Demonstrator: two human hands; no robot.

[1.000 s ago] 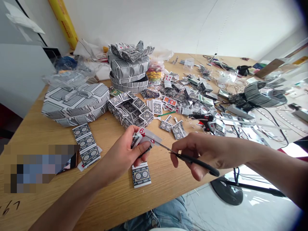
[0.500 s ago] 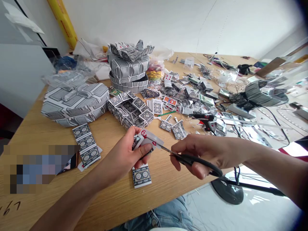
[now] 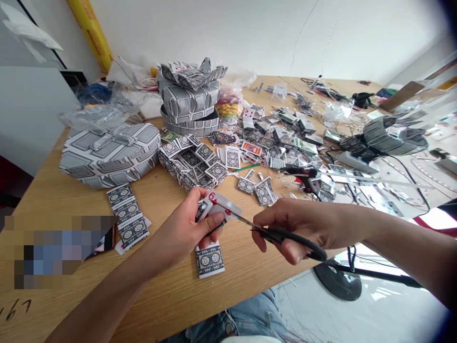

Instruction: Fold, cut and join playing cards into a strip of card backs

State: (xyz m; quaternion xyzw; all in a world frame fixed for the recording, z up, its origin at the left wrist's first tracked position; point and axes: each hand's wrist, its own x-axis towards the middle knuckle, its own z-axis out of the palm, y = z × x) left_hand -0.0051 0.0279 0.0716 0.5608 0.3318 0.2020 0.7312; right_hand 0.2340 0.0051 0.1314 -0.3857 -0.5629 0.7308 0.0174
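Between thumb and fingers my left hand grips a playing card with a red 6, along with other cards partly hidden by the fingers. My right hand is wrapped round the black handles of a pair of scissors. Their blades reach left to the card's edge and seem to lie across it. Below my left hand, a card strip with a dark patterned back lies on the table. Just beyond both hands sits an open box made of folded cards.
A card-covered lidded box stands at left, above a strip of joined cards. Stacked card containers rise behind. A glue gun lies at right, before a heap of loose cards. A phone rests at left.
Both hands keep nearly the same pose on the card and scissors. The scissor handles have tilted very slightly, and the view has shifted a little.
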